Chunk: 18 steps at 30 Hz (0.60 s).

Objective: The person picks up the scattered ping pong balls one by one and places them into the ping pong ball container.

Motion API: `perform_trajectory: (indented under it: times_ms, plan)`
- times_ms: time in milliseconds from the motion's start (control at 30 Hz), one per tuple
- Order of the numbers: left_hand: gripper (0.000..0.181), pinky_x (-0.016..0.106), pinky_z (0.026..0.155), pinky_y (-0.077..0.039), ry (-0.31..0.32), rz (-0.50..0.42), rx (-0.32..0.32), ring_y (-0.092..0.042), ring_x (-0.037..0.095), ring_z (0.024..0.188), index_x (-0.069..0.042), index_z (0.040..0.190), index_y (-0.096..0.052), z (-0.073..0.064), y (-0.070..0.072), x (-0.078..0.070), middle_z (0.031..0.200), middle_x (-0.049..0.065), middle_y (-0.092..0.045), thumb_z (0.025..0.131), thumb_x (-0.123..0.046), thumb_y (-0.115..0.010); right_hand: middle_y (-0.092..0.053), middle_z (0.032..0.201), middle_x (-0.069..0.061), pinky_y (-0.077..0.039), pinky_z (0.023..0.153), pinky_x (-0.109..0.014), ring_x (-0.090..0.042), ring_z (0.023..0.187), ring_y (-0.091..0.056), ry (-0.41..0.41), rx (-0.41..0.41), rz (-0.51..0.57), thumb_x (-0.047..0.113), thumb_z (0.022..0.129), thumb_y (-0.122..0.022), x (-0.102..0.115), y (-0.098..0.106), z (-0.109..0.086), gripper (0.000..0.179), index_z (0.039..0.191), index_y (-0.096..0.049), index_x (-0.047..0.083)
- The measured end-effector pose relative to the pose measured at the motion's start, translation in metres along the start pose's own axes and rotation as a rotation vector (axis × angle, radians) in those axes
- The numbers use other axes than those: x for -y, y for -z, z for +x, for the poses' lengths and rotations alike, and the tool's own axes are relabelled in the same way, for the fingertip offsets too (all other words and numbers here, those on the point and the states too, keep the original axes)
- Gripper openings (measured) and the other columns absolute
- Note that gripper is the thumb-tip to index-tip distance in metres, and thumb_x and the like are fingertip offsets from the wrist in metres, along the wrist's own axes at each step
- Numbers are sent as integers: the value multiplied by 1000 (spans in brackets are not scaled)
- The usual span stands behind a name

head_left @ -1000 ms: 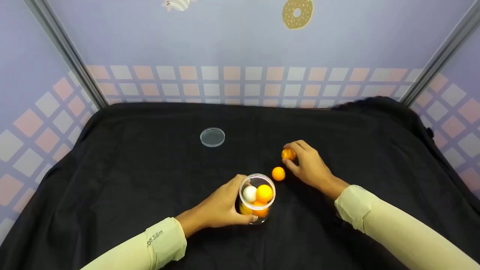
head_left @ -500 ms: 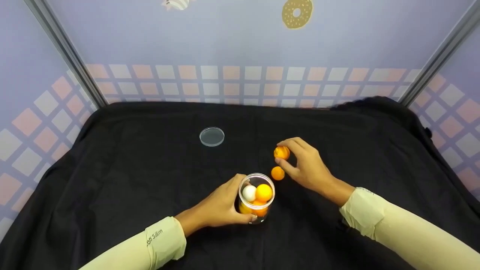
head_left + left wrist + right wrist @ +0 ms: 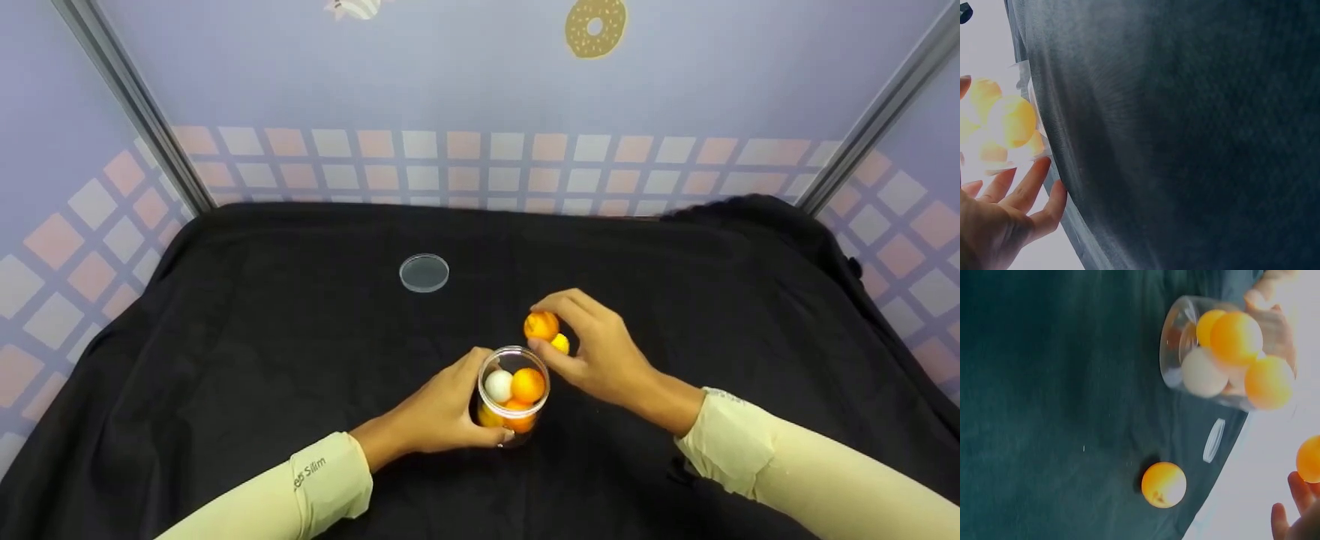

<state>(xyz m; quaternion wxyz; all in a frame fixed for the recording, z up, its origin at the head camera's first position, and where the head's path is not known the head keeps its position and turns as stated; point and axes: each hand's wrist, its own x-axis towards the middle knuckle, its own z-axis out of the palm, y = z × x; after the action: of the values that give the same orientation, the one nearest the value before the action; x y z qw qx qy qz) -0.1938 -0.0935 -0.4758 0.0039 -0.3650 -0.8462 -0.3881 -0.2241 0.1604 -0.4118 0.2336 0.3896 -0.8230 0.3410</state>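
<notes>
My left hand point(image 3: 442, 416) grips a clear round jar point(image 3: 517, 413) with several ping-pong balls inside. A white ball point(image 3: 499, 386) and an orange ball point(image 3: 528, 385) lie uppermost in it; the jar's mouth is uncovered. My right hand point(image 3: 604, 352) pinches an orange ping-pong ball point(image 3: 541, 326) between thumb and fingers, just behind and right of the jar's rim. Partly hidden by that hand in the head view, another orange ball point(image 3: 560, 343) rests on the cloth; the right wrist view shows this loose ball point(image 3: 1163, 485) whole, with a small mark.
A clear round lid point(image 3: 424, 273) lies flat on the black cloth point(image 3: 300, 337), behind and left of the jar. Patterned panels point(image 3: 480, 90) enclose the back and both sides of the table.
My right hand has carried the pinched orange ball leftward and toward the jar, passing in front of the loose ball. The left hand and jar have stayed in place.
</notes>
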Motion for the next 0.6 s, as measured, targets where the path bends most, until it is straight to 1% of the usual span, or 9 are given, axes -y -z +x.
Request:
perform_trajectory:
  times_ms: [167,333,467,600]
  plan:
    - [82,32,100,-53,7,-7,8,-61,9,111,-17,136,-41,0,2,-1,126,-4,-58,75,-48,-86,-67,114,-1,-58,82,-25,-13,97,-66,67,-25,44,18,88,-78,13,-5,-1,30,114,-68,9]
    - [83,32,99,-53,17,-17,15,-62,9,111,-16,136,-41,0,2,-1,126,-4,-58,74,-46,-87,-66,113,0,-57,83,-23,-11,97,-65,111,-12,67,18,88,-79,23,-8,-5,29,114,-68,10]
    - [81,31,98,-53,5,-17,7,-62,8,110,-18,136,-42,0,1,0,125,-6,-58,74,-46,-86,-66,112,1,-56,86,-22,-11,100,-65,118,9,70,20,87,-80,29,-15,-10,29,113,-68,11]
    - [80,30,99,-53,-13,-8,-1,-61,8,111,-20,137,-42,0,0,1,125,-6,-57,76,-47,-85,-67,114,0,-54,93,-19,-13,106,-67,131,42,65,20,86,-81,34,-21,-17,32,115,-69,11]
